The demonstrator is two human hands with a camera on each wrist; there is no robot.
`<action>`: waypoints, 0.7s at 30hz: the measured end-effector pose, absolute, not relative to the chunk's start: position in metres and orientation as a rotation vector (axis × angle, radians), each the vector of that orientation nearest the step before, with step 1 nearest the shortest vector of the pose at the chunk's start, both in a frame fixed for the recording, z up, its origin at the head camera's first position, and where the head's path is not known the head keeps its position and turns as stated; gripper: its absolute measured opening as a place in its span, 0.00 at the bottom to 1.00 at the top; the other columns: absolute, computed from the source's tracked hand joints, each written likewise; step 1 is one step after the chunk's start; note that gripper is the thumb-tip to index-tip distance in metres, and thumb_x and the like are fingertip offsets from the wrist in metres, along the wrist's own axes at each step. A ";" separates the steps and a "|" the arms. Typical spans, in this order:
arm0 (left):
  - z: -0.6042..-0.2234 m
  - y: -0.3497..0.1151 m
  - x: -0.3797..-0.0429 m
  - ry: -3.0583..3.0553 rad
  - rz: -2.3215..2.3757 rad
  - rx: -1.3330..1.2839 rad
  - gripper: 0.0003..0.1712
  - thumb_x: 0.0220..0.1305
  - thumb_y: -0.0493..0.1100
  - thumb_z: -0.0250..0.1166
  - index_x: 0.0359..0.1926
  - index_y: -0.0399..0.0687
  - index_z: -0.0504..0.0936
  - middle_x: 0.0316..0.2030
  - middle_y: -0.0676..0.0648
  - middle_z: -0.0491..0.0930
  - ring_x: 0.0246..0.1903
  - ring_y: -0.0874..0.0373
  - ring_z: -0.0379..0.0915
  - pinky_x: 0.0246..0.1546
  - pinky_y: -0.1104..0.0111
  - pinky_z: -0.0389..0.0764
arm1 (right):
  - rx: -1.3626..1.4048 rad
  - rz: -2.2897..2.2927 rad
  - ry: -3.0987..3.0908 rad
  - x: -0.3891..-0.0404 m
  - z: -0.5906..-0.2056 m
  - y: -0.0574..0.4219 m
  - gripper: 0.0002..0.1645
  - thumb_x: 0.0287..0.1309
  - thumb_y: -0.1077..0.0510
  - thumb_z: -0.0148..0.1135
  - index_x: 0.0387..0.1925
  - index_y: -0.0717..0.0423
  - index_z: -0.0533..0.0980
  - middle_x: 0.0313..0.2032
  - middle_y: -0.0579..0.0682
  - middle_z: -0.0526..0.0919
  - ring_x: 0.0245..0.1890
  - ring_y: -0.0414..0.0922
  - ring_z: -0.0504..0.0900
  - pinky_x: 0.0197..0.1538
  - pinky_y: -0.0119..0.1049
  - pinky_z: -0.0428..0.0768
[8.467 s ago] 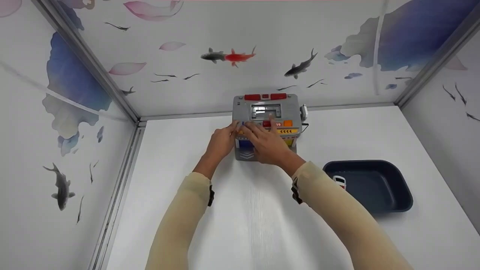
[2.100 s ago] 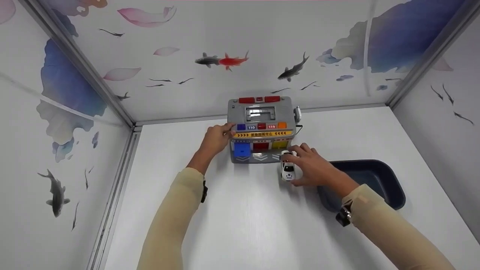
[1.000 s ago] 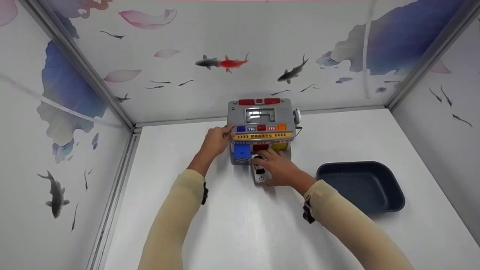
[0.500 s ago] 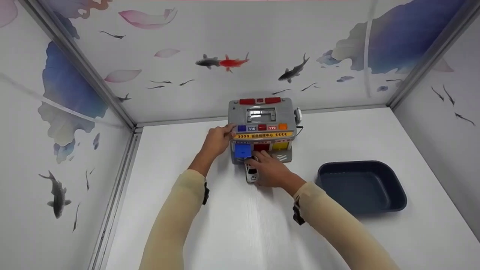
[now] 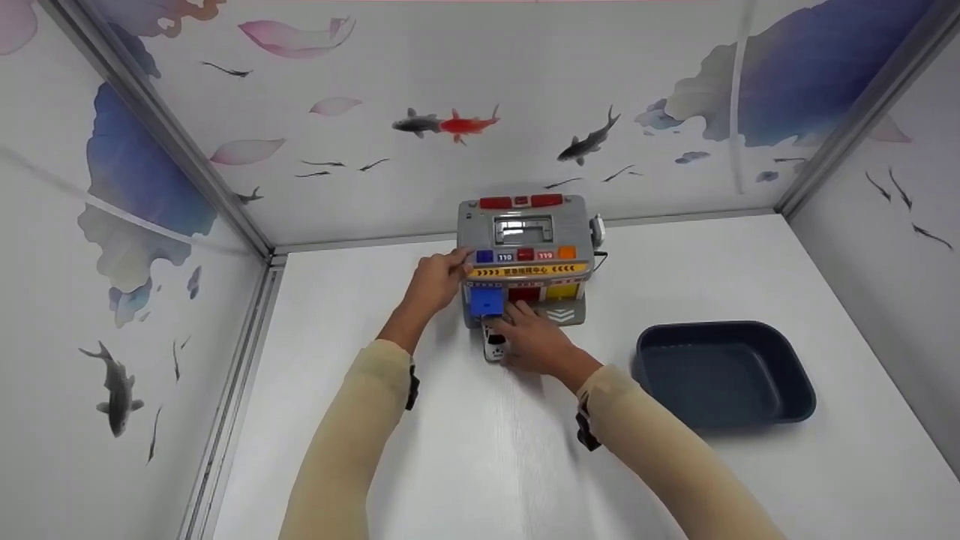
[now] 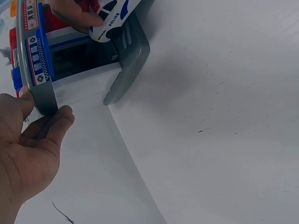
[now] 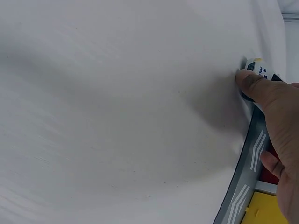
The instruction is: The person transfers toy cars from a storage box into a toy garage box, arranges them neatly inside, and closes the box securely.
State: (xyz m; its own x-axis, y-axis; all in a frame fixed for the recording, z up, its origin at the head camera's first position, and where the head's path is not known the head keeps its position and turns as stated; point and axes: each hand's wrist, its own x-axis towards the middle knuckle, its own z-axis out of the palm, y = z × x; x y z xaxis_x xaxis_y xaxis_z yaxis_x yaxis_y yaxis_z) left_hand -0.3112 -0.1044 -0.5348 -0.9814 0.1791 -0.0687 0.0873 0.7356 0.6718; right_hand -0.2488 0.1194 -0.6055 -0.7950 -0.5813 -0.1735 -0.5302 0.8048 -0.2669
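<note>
A grey toy garage [image 5: 521,247] with blue, red and yellow doors stands against the back wall. Its blue door [image 5: 487,302] is swung up, baring a dark bay [image 6: 79,57] in the left wrist view. My right hand [image 5: 536,337] grips a white toy police car [image 5: 494,349] from its right side, the car's front end toward the blue door's bay and over the grey ramp. In the right wrist view the thumb presses on the car [image 7: 257,67]. My left hand [image 5: 439,279] pinches the garage's left edge between thumb and fingers, as the left wrist view shows.
A dark blue rectangular tray [image 5: 724,375] rests on the white table [image 5: 450,465] at the right. Patterned panels with printed fish [image 5: 589,139] enclose the back and sides. A small handset-like white piece [image 5: 598,229] sticks out from the garage's right side.
The blue door came open after the first frame. The right hand took the police car from the tray and carried it left to the blue door's bay. The left hand keeps its place.
</note>
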 end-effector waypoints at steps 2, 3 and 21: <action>-0.534 -0.104 -0.311 2.805 1.075 0.212 0.27 0.87 0.53 0.58 0.80 0.58 0.77 0.75 0.43 0.80 0.60 0.52 0.84 0.58 0.56 0.86 | -0.861 -0.290 2.747 -0.250 -0.606 0.118 0.52 0.70 0.45 0.78 0.87 0.35 0.62 0.89 0.55 0.56 0.88 0.65 0.56 0.84 0.72 0.61; -0.534 -0.104 -0.311 2.803 1.073 0.207 0.27 0.87 0.53 0.58 0.80 0.58 0.77 0.74 0.42 0.81 0.59 0.52 0.84 0.58 0.55 0.86 | -0.857 -0.285 2.745 -0.250 -0.606 0.118 0.53 0.69 0.44 0.78 0.87 0.35 0.61 0.89 0.54 0.56 0.88 0.65 0.56 0.84 0.72 0.60; -0.534 -0.103 -0.311 2.794 1.068 0.166 0.28 0.88 0.53 0.57 0.81 0.59 0.75 0.75 0.44 0.80 0.59 0.53 0.83 0.57 0.56 0.85 | -0.897 -0.189 2.839 -0.249 -0.612 0.112 0.39 0.78 0.47 0.70 0.83 0.34 0.66 0.83 0.57 0.67 0.82 0.67 0.66 0.82 0.72 0.67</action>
State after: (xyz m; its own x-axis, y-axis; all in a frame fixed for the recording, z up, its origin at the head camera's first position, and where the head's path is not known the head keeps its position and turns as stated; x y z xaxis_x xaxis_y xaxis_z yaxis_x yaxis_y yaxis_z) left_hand -0.3106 -0.1027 -0.5344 -0.9833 0.1543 -0.0964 0.0507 0.7410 0.6696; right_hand -0.2491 0.1125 -0.6120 -0.8077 -0.5788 -0.1119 -0.5589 0.8122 -0.1670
